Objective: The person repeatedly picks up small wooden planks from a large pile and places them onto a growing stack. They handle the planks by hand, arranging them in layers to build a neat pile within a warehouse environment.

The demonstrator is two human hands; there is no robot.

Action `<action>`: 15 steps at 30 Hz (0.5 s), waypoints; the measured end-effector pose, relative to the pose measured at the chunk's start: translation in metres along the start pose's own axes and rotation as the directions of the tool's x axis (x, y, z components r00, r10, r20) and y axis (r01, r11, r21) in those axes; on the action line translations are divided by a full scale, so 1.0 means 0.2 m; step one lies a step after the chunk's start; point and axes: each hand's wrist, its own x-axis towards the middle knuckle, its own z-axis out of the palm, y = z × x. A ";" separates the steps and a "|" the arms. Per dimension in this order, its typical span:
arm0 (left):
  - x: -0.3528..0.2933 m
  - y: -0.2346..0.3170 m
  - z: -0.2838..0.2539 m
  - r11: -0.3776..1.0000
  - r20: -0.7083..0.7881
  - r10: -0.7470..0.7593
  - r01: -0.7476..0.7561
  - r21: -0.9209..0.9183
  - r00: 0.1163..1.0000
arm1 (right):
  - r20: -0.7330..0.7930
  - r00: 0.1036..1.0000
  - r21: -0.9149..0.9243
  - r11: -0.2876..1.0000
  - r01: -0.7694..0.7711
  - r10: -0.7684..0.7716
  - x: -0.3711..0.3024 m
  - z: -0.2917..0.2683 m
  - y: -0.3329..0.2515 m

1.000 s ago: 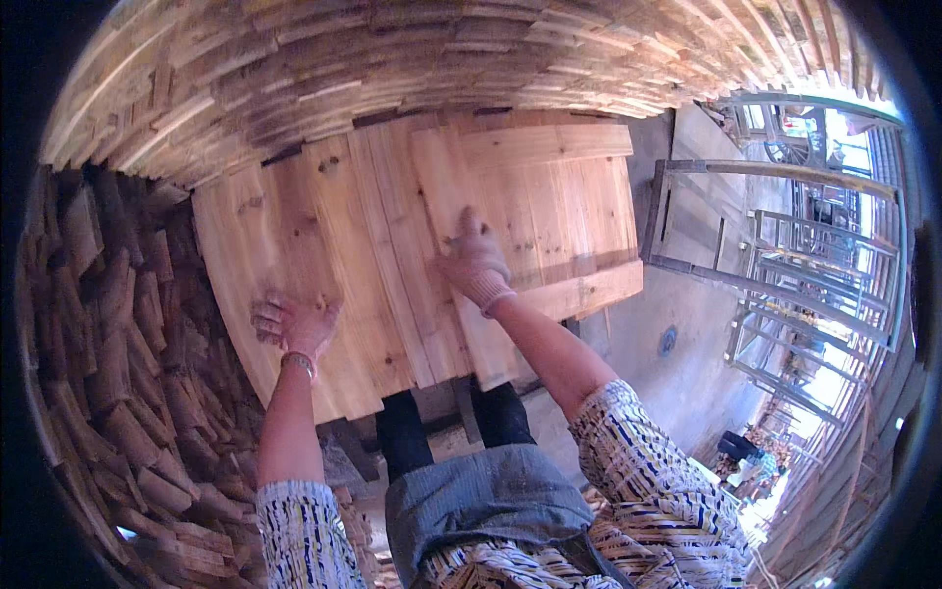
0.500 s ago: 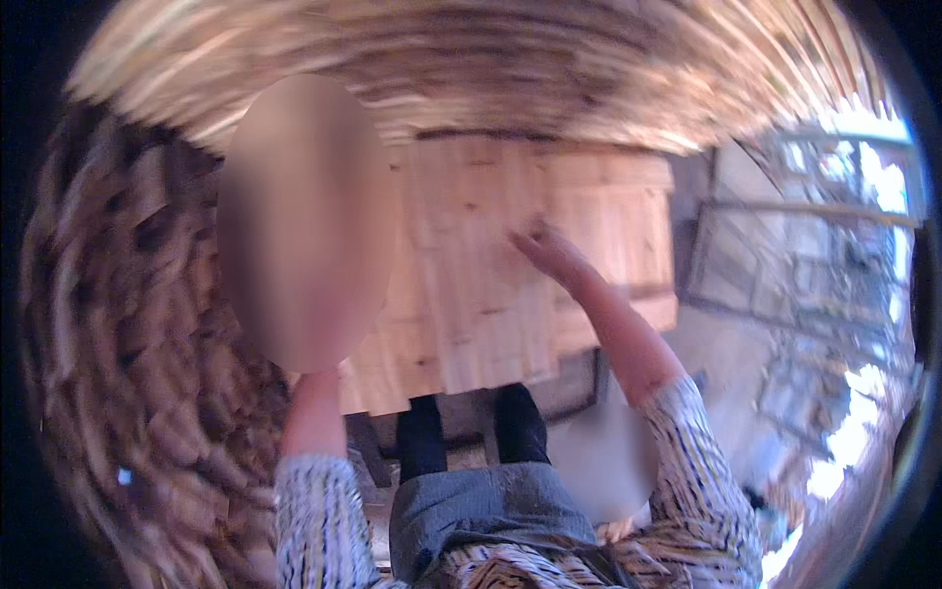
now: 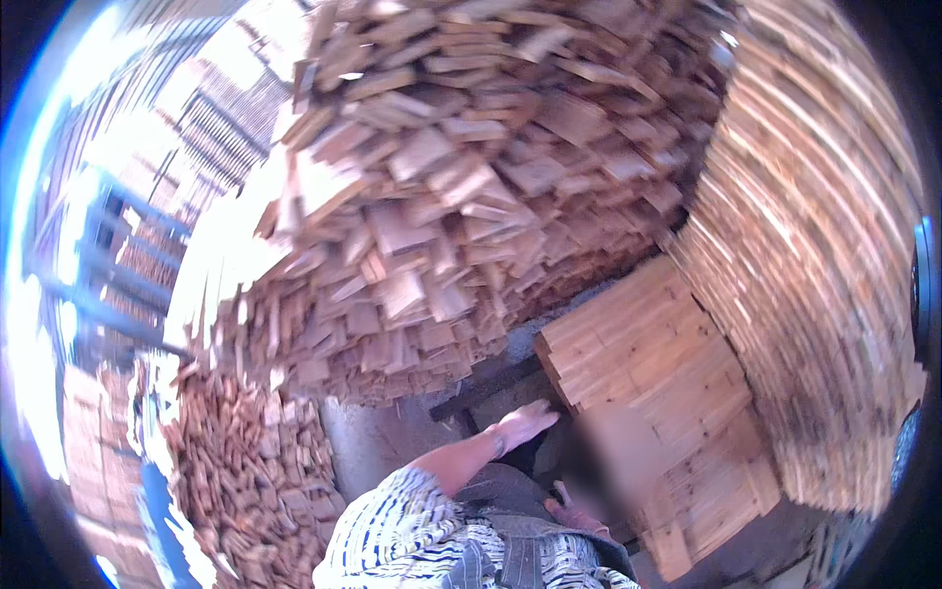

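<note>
Two hands — left hand (image 3: 525, 423), right hand (image 3: 572, 512) — have moved beside one plank panel (image 3: 679, 378), left fingers loosely extended, right's unclear.

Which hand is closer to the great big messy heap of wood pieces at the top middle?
Left. The left hand is below the heap's lower edge in the picture, not touching it. The right hand is farther away, nearer the person's body and partly blurred.
</note>
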 end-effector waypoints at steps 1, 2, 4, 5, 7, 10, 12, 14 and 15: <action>-0.17 -0.17 0.02 0.999 -0.068 -0.007 0.004 -0.048 0.998 | -0.005 1.000 -0.090 0.996 0.013 -0.014 -0.09 -0.12 -0.11; -0.47 -0.01 -0.05 0.979 -0.119 -0.156 0.138 -0.147 0.980 | -0.035 0.999 -0.187 0.982 0.000 -0.006 -0.14 -0.20 -0.13; -0.65 -0.19 -0.04 0.884 -0.116 -0.287 0.217 -0.414 0.951 | -0.064 0.998 -0.311 0.950 -0.018 -0.002 -0.03 -0.21 0.26; -0.77 -0.31 -0.03 0.846 -0.223 -0.330 0.183 -0.500 0.917 | -0.090 0.996 -0.285 0.957 -0.053 0.028 -0.09 -0.25 0.19; -0.97 -0.28 -0.13 0.805 -0.413 -0.440 0.146 -0.574 0.797 | -0.070 0.994 -0.297 0.949 -0.106 0.089 -0.21 -0.35 0.06; -1.16 -0.35 -0.32 0.698 -0.610 -0.538 -0.098 -0.709 0.582 | 0.115 0.989 -0.380 0.924 -0.041 0.091 -0.19 -0.36 -0.14; -1.19 -0.46 -0.52 0.677 -0.733 -0.537 -0.306 -0.669 0.417 | 0.193 0.981 -0.376 0.923 0.083 -0.010 0.01 -0.30 -0.36; -1.36 -0.31 -0.85 0.578 -0.796 -0.540 -0.567 -0.587 0.274 | 0.204 0.973 -0.375 0.909 0.181 -0.109 0.16 -0.25 -0.69; -1.37 -0.46 -0.97 0.708 -0.879 -0.472 -0.565 -0.423 0.067 | 0.202 0.949 -0.352 0.887 0.299 -0.240 0.19 -0.20 -0.99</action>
